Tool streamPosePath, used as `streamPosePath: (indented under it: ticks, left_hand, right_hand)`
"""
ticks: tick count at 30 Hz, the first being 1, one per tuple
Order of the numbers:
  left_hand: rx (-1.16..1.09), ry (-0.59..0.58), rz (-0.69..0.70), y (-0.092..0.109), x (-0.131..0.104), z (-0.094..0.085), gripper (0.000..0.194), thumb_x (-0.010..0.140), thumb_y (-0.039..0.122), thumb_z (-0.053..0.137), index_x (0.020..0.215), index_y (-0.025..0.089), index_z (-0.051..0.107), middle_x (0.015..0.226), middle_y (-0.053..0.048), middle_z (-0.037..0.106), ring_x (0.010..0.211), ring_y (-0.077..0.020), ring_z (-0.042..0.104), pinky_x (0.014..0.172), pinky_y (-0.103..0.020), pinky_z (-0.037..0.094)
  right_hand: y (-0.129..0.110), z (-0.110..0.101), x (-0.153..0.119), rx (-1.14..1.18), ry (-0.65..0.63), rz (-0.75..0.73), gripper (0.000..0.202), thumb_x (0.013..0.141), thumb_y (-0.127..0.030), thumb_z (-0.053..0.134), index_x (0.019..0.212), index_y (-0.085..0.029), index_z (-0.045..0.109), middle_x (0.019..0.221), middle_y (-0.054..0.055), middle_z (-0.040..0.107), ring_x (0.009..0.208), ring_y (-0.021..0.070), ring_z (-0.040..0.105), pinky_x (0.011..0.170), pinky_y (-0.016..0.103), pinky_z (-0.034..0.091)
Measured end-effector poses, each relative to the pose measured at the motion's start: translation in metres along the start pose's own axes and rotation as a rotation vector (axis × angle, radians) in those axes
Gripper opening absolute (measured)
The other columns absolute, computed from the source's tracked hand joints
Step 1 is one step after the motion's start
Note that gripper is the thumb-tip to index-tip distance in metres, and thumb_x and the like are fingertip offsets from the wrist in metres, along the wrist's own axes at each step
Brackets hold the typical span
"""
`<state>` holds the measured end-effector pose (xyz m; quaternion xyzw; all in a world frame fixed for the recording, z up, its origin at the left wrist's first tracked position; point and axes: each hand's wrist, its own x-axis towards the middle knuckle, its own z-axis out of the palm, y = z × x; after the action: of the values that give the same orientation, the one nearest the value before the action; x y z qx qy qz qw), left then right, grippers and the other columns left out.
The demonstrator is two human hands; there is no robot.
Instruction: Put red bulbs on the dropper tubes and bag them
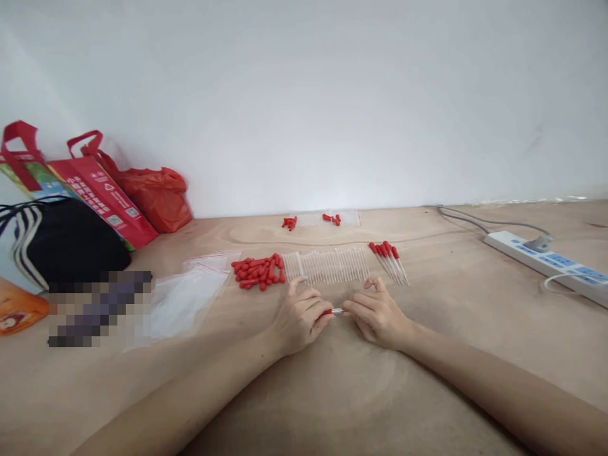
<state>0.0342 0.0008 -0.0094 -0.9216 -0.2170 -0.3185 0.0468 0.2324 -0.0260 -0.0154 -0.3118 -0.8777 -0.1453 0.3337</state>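
My left hand (304,316) pinches a red rubber dropper bulb (327,312), mostly hidden by the fingers. From its right side a clear glass tube (337,311) runs into the pinch of my right hand (375,313); the tube's far end is hidden. Whether the tube sits inside the bulb or only touches it, I cannot tell. Beyond my left hand lies a heap of loose red bulbs (259,271). A row of clear glass tubes (327,265) lies side by side beyond both hands. At the row's right, several droppers with red bulbs fitted (389,261) lie fanned together.
Clear zip bags (190,301) lie left of the bulbs. Farther back, another clear bag (349,218) lies near small red bulbs (289,223). A white power strip (546,263) with cables stands at right. Red bags (104,196) and a black bag (71,244) fill the left.
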Motion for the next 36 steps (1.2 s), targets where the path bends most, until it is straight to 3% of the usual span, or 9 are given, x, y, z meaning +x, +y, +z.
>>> streamPosePath:
  ticks: [9,15,19,21,23,28,31,36]
  left_hand:
    - [-0.023,-0.046,-0.014,-0.002,0.002,-0.001,0.019,0.086,0.022,0.041,0.076,0.019,0.057,0.071,0.002,0.066,0.071,-0.0123,0.056,0.095,-0.04,0.022]
    - [0.008,-0.001,-0.083,-0.008,0.0,-0.001,0.015,0.085,0.027,0.048,0.078,0.022,0.06,0.07,0.003,0.067,0.073,-0.0145,0.056,0.095,-0.043,0.02]
    - [0.034,-0.004,-0.099,-0.012,0.0,-0.005,0.013,0.084,0.028,0.051,0.093,0.026,0.061,0.086,0.003,0.068,0.083,-0.0169,0.056,0.098,-0.047,0.014]
    - [0.073,-0.006,-0.163,-0.014,0.0,-0.008,0.028,0.083,0.029,0.051,0.11,0.024,0.054,0.103,-0.003,0.063,0.096,-0.0208,0.053,0.097,-0.048,0.017]
    - [0.079,-0.022,-0.219,-0.016,-0.002,-0.009,0.037,0.081,0.03,0.052,0.116,0.019,0.049,0.11,-0.009,0.058,0.101,-0.0231,0.05,0.093,-0.046,0.025]
    - [-0.086,-0.133,-0.177,-0.017,-0.006,-0.006,0.018,0.084,0.025,0.046,0.089,0.018,0.062,0.089,-0.006,0.062,0.085,-0.0177,0.056,0.079,-0.035,0.041]
    - [-0.179,-0.217,-0.136,-0.016,-0.006,-0.007,0.024,0.086,0.025,0.044,0.101,0.017,0.06,0.099,-0.007,0.063,0.095,-0.0179,0.055,0.085,-0.034,0.042]
    - [-0.179,-0.434,-0.137,-0.016,-0.007,-0.012,0.04,0.086,0.036,0.044,0.124,0.023,0.045,0.13,-0.006,0.044,0.122,-0.0207,0.036,0.1,-0.041,0.031]
  right_hand:
    - [-0.001,0.006,0.002,0.002,-0.051,0.011,0.026,0.083,-0.013,0.034,0.077,-0.015,0.059,0.058,0.0,0.052,0.055,0.0105,0.043,0.069,0.031,0.028]
    - [-0.003,-0.001,0.008,-0.055,-0.074,0.079,0.02,0.083,-0.019,0.042,0.084,-0.02,0.062,0.068,0.003,0.059,0.07,0.0146,0.047,0.075,0.035,0.025]
    - [-0.004,-0.003,0.006,-0.117,-0.117,0.095,0.02,0.081,-0.017,0.043,0.082,-0.021,0.063,0.065,0.003,0.059,0.069,0.0161,0.046,0.072,0.035,0.025]
    - [0.003,-0.002,0.003,-0.17,-0.109,0.2,0.019,0.081,-0.019,0.044,0.079,-0.021,0.063,0.065,0.003,0.06,0.069,0.0172,0.048,0.071,0.036,0.026]
    - [0.017,-0.002,0.001,-0.239,-0.063,0.402,0.02,0.08,-0.021,0.043,0.079,-0.021,0.063,0.067,0.004,0.062,0.071,0.0185,0.05,0.071,0.036,0.025]
    - [0.058,-0.001,0.004,-0.351,-0.044,0.887,0.023,0.08,-0.029,0.041,0.088,-0.019,0.061,0.076,0.006,0.065,0.075,0.0222,0.055,0.072,0.037,0.025]
    - [0.071,0.004,0.011,-0.387,-0.139,1.008,0.026,0.081,-0.032,0.039,0.089,-0.018,0.059,0.072,0.007,0.064,0.074,0.0236,0.056,0.074,0.039,0.025]
    - [0.078,0.016,0.016,-0.416,-0.273,1.064,0.027,0.082,-0.029,0.036,0.088,-0.017,0.059,0.078,0.009,0.064,0.082,0.0256,0.056,0.076,0.041,0.024]
